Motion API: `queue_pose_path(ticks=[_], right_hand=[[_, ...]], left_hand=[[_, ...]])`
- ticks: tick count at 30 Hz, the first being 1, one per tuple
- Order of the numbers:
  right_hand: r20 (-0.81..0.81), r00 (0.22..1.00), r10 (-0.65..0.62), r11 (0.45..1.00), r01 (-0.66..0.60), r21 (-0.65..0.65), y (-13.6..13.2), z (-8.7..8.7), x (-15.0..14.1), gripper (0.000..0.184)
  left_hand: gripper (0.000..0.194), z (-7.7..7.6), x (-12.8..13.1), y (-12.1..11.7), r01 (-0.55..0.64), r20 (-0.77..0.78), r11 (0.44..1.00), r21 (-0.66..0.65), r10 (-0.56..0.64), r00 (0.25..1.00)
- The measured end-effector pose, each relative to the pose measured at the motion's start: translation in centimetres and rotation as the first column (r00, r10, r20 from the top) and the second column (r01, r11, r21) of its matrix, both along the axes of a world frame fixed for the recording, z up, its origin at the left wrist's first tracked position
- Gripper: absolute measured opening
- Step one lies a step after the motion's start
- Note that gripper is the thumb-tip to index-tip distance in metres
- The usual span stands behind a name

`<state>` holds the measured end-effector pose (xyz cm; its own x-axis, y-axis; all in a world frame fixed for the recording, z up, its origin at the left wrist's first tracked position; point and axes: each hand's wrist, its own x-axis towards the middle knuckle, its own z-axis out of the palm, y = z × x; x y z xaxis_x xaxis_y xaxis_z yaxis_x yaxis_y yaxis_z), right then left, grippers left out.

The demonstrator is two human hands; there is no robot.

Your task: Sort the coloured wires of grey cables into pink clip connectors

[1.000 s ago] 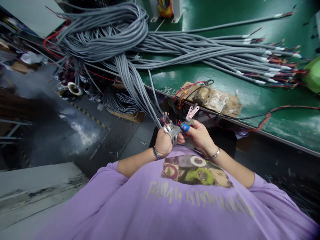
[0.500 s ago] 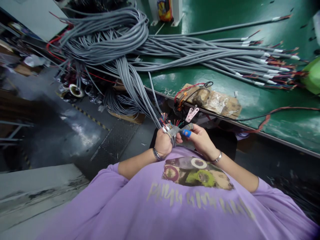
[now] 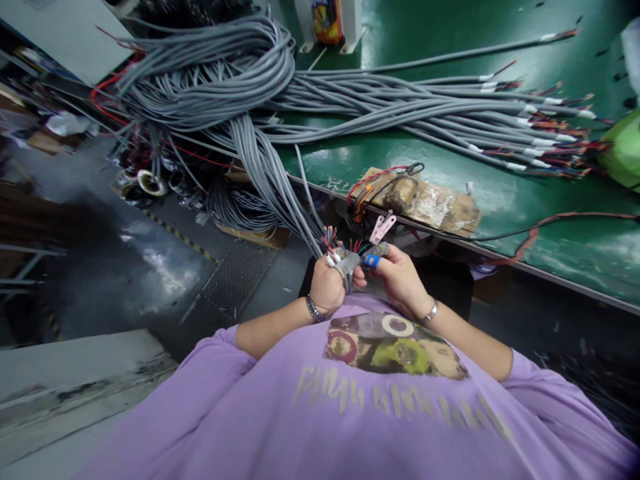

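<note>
Found at the left hand (image 3: 327, 287): fingers closed around a bundle of grey multi-core cables (image 3: 296, 212), held before the torso, just off the near edge of the green surface (image 3: 575, 253). Multicoloured stripped cores (image 3: 329, 237) protruding above the grip. Grey wrapping (image 3: 346, 264) noted at the left thumb. Thin red and green wires (image 3: 356, 246) fanned between both hands. At the right hand (image 3: 406, 283): thumb and index finger narrowly spaced, close beside the wire ends; cannot tell whether any strand is pinched. Blue wrap (image 3: 371, 261) on the right thumb. Just beyond the right hand, at the surface edge: a pink clip (image 3: 383, 228). Traced up and left from the left hand: the same bundle, running over the edge to a large grey cable coil (image 3: 215, 80). Resting near the edge: a wooden block (image 3: 460, 210) with red and black leads (image 3: 415, 169). To the right on the surface: loose cable ends (image 3: 543, 142) with white sleeves and exposed coloured cores, near a light-green object (image 3: 625, 153), partly cut off.
</note>
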<state>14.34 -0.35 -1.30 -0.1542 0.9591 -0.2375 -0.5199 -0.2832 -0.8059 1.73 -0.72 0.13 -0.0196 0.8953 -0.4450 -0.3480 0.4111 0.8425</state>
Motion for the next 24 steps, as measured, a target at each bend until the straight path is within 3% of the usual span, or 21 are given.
queue_pose_path(ticks=[4, 9, 14, 24], right_hand=[[0.031, 0.991, -0.128, 0.989, 0.130, -0.067, 0.5, -0.9, 1.2, 0.020], [-0.063, 0.993, -0.095, 0.973, 0.080, -0.219, 2.5, -1.3, 3.0, 0.044], [-0.093, 0.993, 0.068, 0.984, -0.082, -0.156, 4.3, -0.7, 2.8, 0.060], [-0.155, 0.985, -0.079, 0.993, 0.064, -0.098, 4.5, -0.5, 1.2, 0.050]], left_hand=[[0.032, 0.1, -0.6, 0.5, -0.011, 0.015, 0.999, 0.034, 0.010, 1.000], [0.036, 0.7, -1.1, 1.0, 0.187, 0.070, 0.982, 0.037, -0.189, 0.979], [0.039, 1.0, -0.5, 1.7, 0.284, 0.122, 0.958, 0.033, -0.286, 0.951], [0.039, 1.3, 0.2, 2.2, 0.320, 0.100, 0.947, -0.026, -0.316, 0.944]])
